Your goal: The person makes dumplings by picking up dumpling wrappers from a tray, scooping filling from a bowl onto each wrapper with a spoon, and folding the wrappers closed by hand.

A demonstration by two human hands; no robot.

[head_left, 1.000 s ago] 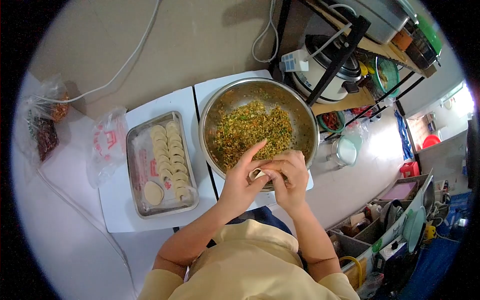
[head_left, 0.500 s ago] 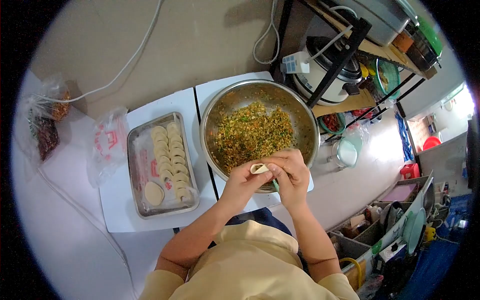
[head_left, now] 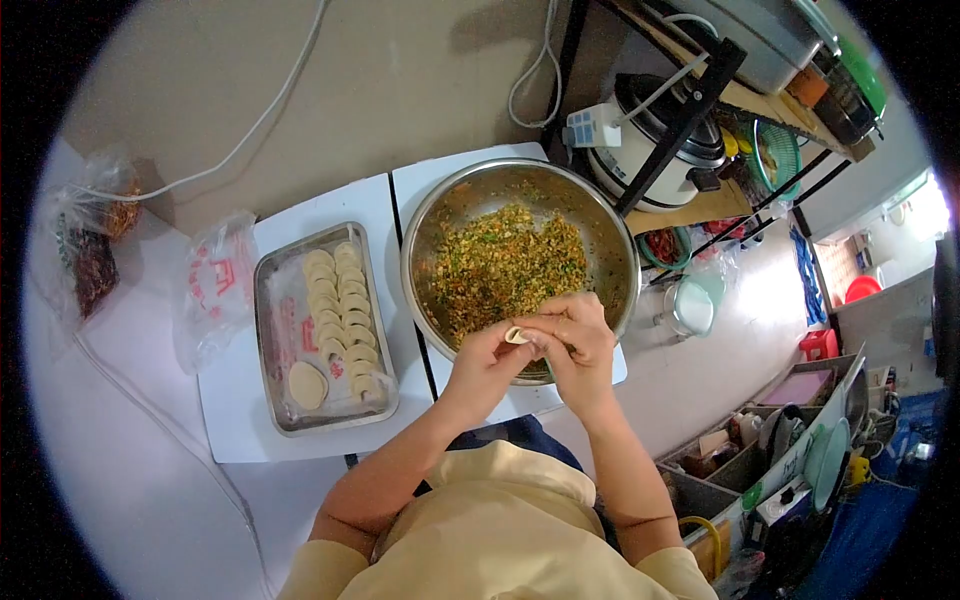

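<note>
Between my two hands is a dumpling [head_left: 517, 336], its pale wrapper folded over and partly hidden by the fingers. My left hand [head_left: 483, 365] is closed on its left side. The thumb and fingers of my right hand [head_left: 575, 345] pinch its right side and edge. Both hands are over the near rim of a large steel bowl [head_left: 410, 255] of chopped green, yellow and orange filling [head_left: 510, 255]. To the left, a metal tray [head_left: 277, 345] holds rows of folded dumplings [head_left: 340, 310] and a flat round wrapper stack [head_left: 308, 385].
A plastic bag [head_left: 218, 285] lies left of the tray. Beyond the bowl, a rice cooker [head_left: 640, 170] stands on a black-framed shelf [head_left: 685, 115] with a white power strip [head_left: 592, 127]. Crates [head_left: 710, 490] of kitchen goods are at the lower right.
My fingers have closed further along the wrapper's edge, and less of its opening shows. A green bit seen below my right hand is now mostly out of sight. Tray and bowl stay put.
</note>
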